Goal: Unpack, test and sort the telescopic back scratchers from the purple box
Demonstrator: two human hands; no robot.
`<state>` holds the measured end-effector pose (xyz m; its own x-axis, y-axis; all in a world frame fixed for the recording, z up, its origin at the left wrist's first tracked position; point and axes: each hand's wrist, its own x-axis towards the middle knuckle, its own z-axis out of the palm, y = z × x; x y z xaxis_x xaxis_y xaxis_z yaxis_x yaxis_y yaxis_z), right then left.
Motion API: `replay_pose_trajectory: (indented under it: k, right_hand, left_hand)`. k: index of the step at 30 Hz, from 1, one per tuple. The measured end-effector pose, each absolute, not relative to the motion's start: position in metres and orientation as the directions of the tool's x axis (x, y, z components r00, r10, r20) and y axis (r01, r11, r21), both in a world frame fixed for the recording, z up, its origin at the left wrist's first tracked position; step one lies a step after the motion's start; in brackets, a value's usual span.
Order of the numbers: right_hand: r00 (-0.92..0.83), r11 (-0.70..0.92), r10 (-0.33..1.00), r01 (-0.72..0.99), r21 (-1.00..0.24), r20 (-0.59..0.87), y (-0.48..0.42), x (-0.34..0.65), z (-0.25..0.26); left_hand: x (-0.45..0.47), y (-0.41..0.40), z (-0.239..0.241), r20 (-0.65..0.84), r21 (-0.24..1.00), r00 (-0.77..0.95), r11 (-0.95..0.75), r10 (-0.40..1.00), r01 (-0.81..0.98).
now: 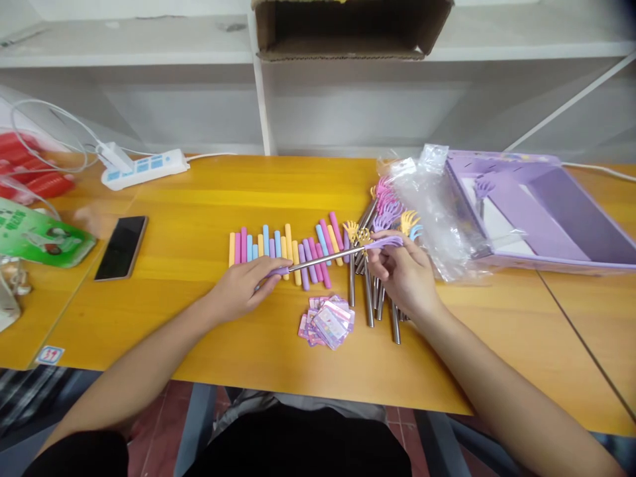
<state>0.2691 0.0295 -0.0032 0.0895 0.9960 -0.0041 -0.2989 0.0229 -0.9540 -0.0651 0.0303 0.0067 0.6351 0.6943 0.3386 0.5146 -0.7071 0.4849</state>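
My left hand [243, 288] is closed on the purple grip end of an extended telescopic back scratcher [322, 259]. My right hand [405, 271] pinches its purple hand-shaped head. The metal rod stretches between both hands above a row of coloured foam grip sleeves [283, 246]. Under my right hand lies a pile of metal scratchers with coloured hand-shaped heads [377, 265]. A small stack of pink and purple label cards [328, 322] sits just in front of the rod.
On the yellow table [209, 192] lie a black phone [122, 246] at left, a white power strip [144, 168], a green packet [37, 235] and red items. A clear plastic bag [437, 212] and a purple display box [541, 212] lie right. A cardboard box [348, 30] stands on the shelf.
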Motion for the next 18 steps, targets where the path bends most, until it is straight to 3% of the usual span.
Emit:
replay_pose_trajectory:
  k: [7,18]
  right_hand:
    - [0.060,0.153,0.987,-0.120,-0.981,0.147,0.027,0.279,-0.007]
    - [-0.085,0.212,0.975,0.077,-0.974,0.205,0.025,0.287,-0.011]
  left_hand:
    - [-0.068,0.032,0.004,0.387,0.435,0.619,-0.727,0.684,0.531]
    - [-0.074,0.037,0.006,0.346,0.388,0.590,-0.684,0.729,0.618]
